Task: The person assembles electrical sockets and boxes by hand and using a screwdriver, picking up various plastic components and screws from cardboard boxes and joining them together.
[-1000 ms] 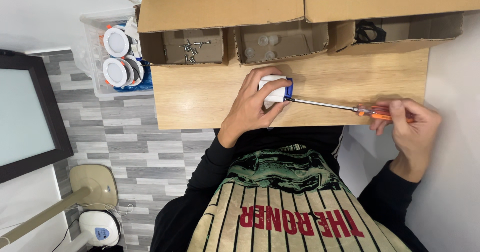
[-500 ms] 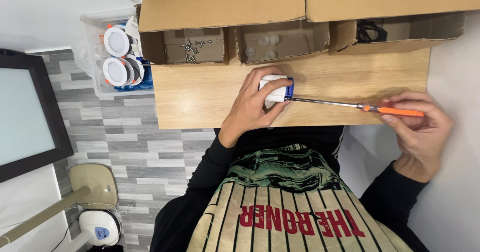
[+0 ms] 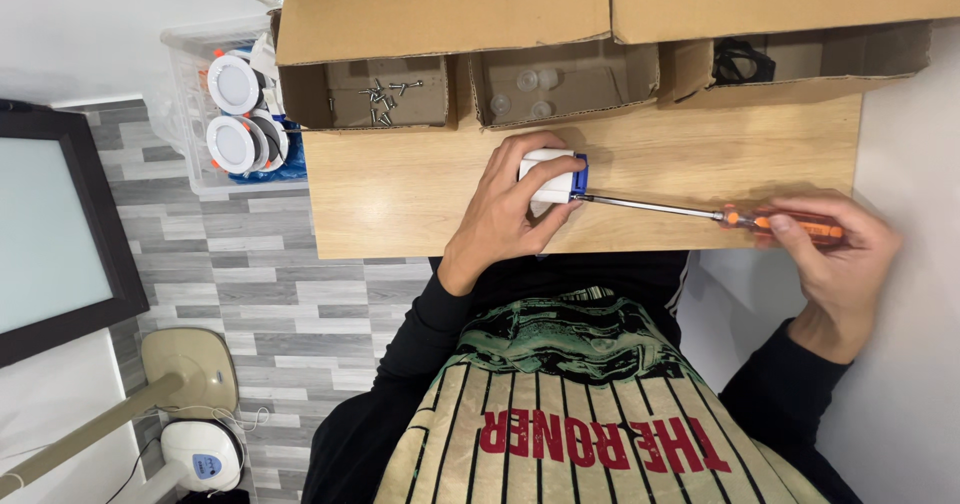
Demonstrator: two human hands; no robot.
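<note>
My left hand (image 3: pixel 505 214) is closed over a small white part with a blue end (image 3: pixel 553 176) and presses it onto the wooden tabletop (image 3: pixel 400 189). My right hand (image 3: pixel 835 254) grips the orange handle of a long screwdriver (image 3: pixel 775 224). Its metal shaft lies nearly level above the table, and the tip meets the blue end of the part. My fingers hide most of the part.
Open cardboard boxes line the table's far edge: one with loose screws (image 3: pixel 385 94), one with small clear pieces (image 3: pixel 535 89), one with a black item (image 3: pixel 740 62). A clear bin of round white lamps (image 3: pixel 235 114) stands to the left, over a grey floor, beside a dark-framed panel (image 3: pixel 50 224).
My right hand has shifted slightly to the right along the screwdriver handle and changed its grip. The left hand and the white part have stayed in place.
</note>
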